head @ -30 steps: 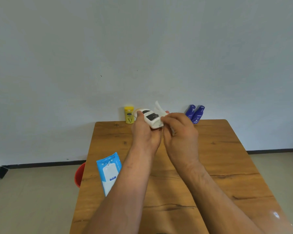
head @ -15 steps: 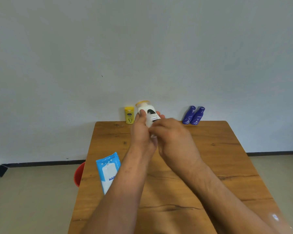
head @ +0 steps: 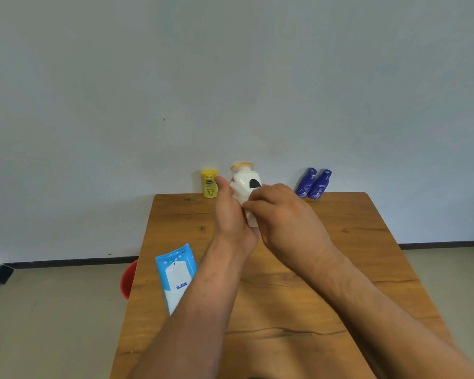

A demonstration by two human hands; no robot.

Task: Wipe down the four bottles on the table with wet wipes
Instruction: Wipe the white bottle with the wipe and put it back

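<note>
Right now the left hand (head: 230, 214) grips the white bottle w/ the yellow cap (head: 244, 184) from its left side. The thumb lies up along the body and the fingers are hidden behind. It holds the bottle in the air over the far middle of the wooden table (head: 353, 242), not standing on it. The bottle's long axis runs roughly upright, cap on top, black label patch facing us. The right hand (head: 282, 212) comes in from the right, fingers curled across the bottle's lower front. A white fold just below those fingers looks like the wet wipe (head: 251, 221), tho we can't cleanly tell it from the bottle body, so that's our judgement. The next stroke, we'd say, turns on this: the exposed part of the bottle lies above the right hand, toward the cap. So the wipe goes up along the axis, or the left hand twists the bottle about it. The other three stand at the far edge by the wall — the yellow bottle (head: 209, 183) just left of the left thumb, and the two blue bottles (head: 314, 184) side by side to the right. The blue wipes pack (head: 177, 274) lies near the table's left edge, and a red bucket (head: 127, 280) sits on the floor beside it.
</note>
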